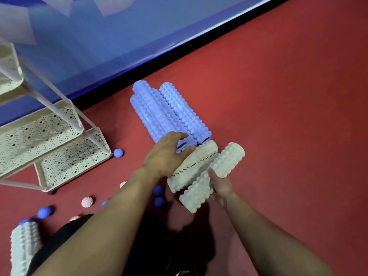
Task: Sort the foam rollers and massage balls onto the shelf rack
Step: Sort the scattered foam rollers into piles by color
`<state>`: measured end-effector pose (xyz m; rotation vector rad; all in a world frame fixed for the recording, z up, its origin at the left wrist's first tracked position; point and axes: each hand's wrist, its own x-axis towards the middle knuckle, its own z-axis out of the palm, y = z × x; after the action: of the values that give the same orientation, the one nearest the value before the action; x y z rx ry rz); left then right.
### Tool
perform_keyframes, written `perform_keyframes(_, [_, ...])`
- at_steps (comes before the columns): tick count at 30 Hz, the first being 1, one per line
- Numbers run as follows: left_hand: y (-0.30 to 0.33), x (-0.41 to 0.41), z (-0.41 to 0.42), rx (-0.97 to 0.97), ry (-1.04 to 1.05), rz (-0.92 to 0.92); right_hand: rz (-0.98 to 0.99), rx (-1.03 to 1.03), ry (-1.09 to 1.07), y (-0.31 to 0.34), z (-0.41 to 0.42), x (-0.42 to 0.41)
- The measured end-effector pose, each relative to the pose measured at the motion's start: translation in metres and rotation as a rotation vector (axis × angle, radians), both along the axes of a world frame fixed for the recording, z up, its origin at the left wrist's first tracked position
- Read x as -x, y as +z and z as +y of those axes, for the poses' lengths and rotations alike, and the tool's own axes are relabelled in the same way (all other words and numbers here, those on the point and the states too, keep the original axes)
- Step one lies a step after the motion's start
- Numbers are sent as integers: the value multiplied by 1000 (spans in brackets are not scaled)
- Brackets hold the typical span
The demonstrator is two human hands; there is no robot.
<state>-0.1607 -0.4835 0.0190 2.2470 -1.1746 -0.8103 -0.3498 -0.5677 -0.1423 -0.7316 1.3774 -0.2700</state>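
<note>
Red carpeted floor (278, 96), blue wall panel (89, 46) with a black base strip running from 8 o'clock up to 1 o'clock. Cream perforated shelf rack (39, 134) stands at 9 o'clock, tiers bare. Centre frame: stack of blue foam rollers (159, 110) lying on the floor, pointing toward 11 o'clock. Butted against their near ends, two white foam rollers: left white roller (197, 166) and right white roller (217, 176), side by side, touching. Left hand (167, 154) rests across the junction, fingers (179, 136) bent over the blue roller ends, thumb on the left white roller. Right hand (221, 186) grips the right white roller from below, fingers wrapped on it. Another white roller (23, 248) lies at 7 o'clock, blurred. Massage balls scattered on the floor between rack and arms: blue ball (118, 152) just beside the rack's corner, pink spiky ball (87, 202), more blue balls (158, 196) partly hidden behind the left forearm. Dark clothing at 6 o'clock.
</note>
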Motion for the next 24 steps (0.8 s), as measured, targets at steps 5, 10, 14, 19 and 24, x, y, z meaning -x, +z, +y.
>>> perform_keyframes(5, [-5,-18,-15,34,-73,-79,67,-127,-52,-43,1,-4])
perform_keyframes(10, [-13,-29,-16,41,-104,-97,100,-224,-146,-123,4,-5])
perform_keyframes(14, [-22,-35,-14,19,-65,-61,129,-223,-135,-127,17,-17])
perform_keyframes(19, [-25,-45,-14,34,-20,-49,260,-206,-95,-123,19,-29])
perform_keyframes(24, [-21,-49,-20,54,-2,-60,315,-222,-67,-133,13,-28])
